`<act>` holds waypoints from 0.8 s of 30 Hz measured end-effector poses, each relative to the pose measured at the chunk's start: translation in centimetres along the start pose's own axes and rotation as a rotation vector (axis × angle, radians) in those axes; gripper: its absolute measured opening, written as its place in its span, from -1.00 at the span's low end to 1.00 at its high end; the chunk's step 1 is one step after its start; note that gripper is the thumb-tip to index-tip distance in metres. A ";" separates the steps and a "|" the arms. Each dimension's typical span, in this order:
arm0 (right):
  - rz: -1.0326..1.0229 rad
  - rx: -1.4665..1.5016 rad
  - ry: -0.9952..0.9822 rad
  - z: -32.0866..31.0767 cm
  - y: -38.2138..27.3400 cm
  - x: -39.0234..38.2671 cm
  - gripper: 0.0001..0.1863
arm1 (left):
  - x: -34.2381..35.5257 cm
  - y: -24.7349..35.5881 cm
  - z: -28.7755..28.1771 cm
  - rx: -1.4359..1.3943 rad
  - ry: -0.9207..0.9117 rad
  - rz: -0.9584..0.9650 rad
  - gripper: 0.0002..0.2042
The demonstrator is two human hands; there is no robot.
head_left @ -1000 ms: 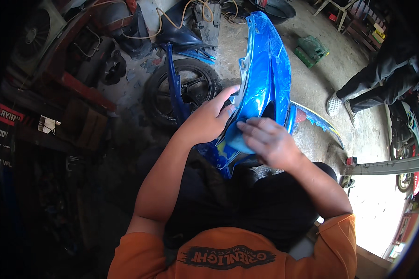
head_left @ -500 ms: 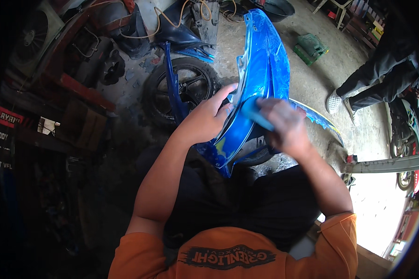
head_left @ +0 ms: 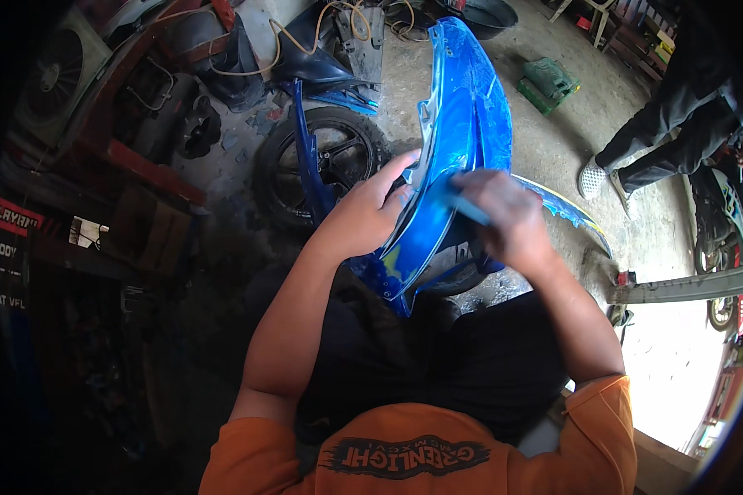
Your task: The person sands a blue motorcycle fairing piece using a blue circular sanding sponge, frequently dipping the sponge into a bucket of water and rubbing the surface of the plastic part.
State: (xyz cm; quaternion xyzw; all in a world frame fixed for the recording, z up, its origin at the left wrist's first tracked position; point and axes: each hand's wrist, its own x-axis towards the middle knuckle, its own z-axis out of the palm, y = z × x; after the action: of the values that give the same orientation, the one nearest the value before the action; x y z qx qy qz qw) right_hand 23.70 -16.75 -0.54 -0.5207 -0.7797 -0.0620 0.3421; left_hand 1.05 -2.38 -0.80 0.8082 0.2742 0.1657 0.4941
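A long glossy blue fairing panel (head_left: 462, 91) stands tilted between my legs, its surface streaked with whitish marks along the upper part. My left hand (head_left: 371, 206) grips the pale inner edge on its left side, with fingers around that edge. My right hand (head_left: 512, 223), smeared by motion, holds a light-blue pad or cloth (head_left: 462, 206) against the middle of the panel; the pad is blurred and partly hidden by the fingers. A narrow dark-blue part (head_left: 305, 140) leans just left of the panel, and a yellow-edged blue piece (head_left: 578, 214) extends out to its right.
A spoked wheel with tyre (head_left: 276, 157) lies behind. Black parts (head_left: 305, 49), an orange hose and red metalwork (head_left: 165, 177) crowd the left. A green crate (head_left: 549, 87) sits on the floor (head_left: 553, 140). Another person's legs (head_left: 644, 157) are at the right, near a metal beam (head_left: 681, 285) and motorcycle parts.
My right hand and the pad have moved up and slightly right along the panel since a second ago. My left hand stays on the edge, and the panel has shifted slightly left.
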 end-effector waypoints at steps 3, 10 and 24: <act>0.031 -0.026 -0.025 0.2 -1.0 -0.3 -0.44 | 0.2 -0.3 0.0 0.022 -0.007 0.010 -0.47; 0.018 -0.040 0.020 0.3 0.3 -0.2 -0.49 | -0.1 -0.2 0.1 0.071 0.055 0.071 -0.47; -0.085 0.070 -0.073 2.0 -3.0 -0.3 -0.48 | -0.2 0.2 -0.2 0.001 -0.013 -0.028 -0.47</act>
State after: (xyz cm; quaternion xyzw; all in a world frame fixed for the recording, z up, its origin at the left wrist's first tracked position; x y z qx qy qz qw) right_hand 20.26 -17.46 -1.43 -0.4767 -0.8148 -0.0300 0.3285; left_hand 0.86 -2.38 -0.54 0.8056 0.2825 0.1533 0.4977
